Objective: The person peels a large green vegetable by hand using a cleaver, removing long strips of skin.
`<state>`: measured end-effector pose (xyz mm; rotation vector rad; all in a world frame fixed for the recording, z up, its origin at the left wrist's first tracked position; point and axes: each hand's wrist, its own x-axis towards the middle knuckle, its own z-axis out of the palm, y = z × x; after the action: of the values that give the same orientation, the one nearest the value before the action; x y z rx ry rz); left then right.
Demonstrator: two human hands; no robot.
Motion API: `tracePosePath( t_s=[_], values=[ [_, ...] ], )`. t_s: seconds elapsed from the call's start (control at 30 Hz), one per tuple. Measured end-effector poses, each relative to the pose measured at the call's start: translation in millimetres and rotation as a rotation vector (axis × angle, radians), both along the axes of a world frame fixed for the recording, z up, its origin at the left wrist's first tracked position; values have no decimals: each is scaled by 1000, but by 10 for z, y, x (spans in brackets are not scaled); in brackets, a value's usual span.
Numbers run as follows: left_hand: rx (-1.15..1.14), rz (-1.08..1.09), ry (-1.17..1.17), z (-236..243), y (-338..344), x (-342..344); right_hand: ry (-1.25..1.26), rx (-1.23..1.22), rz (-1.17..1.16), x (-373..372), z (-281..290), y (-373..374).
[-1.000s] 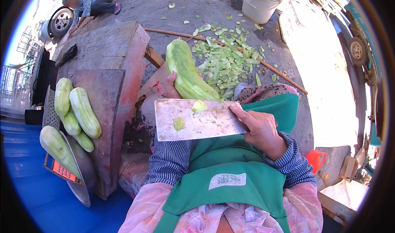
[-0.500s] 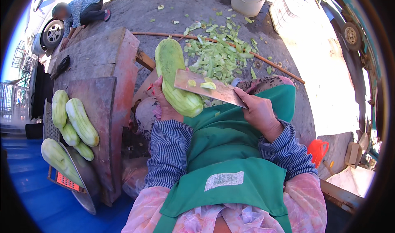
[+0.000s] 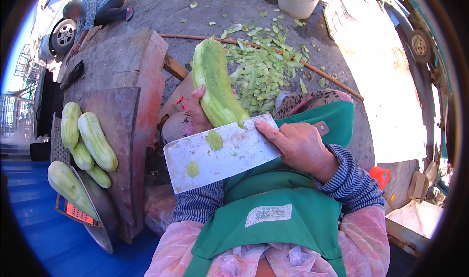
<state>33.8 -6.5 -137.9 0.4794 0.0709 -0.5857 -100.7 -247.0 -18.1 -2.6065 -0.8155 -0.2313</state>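
Note:
In my left hand (image 3: 199, 111) I hold a big pale-green gourd (image 3: 213, 76), tilted with its far end up. Skin still covers its upper part in darker green, while the lower sides show peeled strips. My right hand (image 3: 303, 147) grips a cleaver (image 3: 222, 150), thumb along the blade and handle mostly hidden in the palm. The broad blade lies nearly flat to view at the gourd's near end, with bits of green peel stuck on it. Whether the edge touches the gourd I cannot tell. A green apron (image 3: 273, 206) covers my lap.
Peeled gourds (image 3: 97, 141) lie at the left beside a wooden bench (image 3: 110, 101). Green peelings (image 3: 261, 66) litter the ground ahead, crossed by a long stick (image 3: 332, 83). A white bucket (image 3: 300, 0) stands beyond. Another person (image 3: 100, 10) crouches at far left.
The cleaver has swung down and left from across the gourd's middle to its near end, its blade face turning into view. The gourd has tilted and shifted slightly right.

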Motion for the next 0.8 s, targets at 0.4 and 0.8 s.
tracePosePath(
  t_s=[0.4, 0.8],
  values=[
    [140, 32, -17, 180, -81, -67, 55, -1, 69, 11, 79, 44],
    [37, 61, 94, 372, -60, -195, 86, 41, -196, 209, -369, -284]
  ],
)
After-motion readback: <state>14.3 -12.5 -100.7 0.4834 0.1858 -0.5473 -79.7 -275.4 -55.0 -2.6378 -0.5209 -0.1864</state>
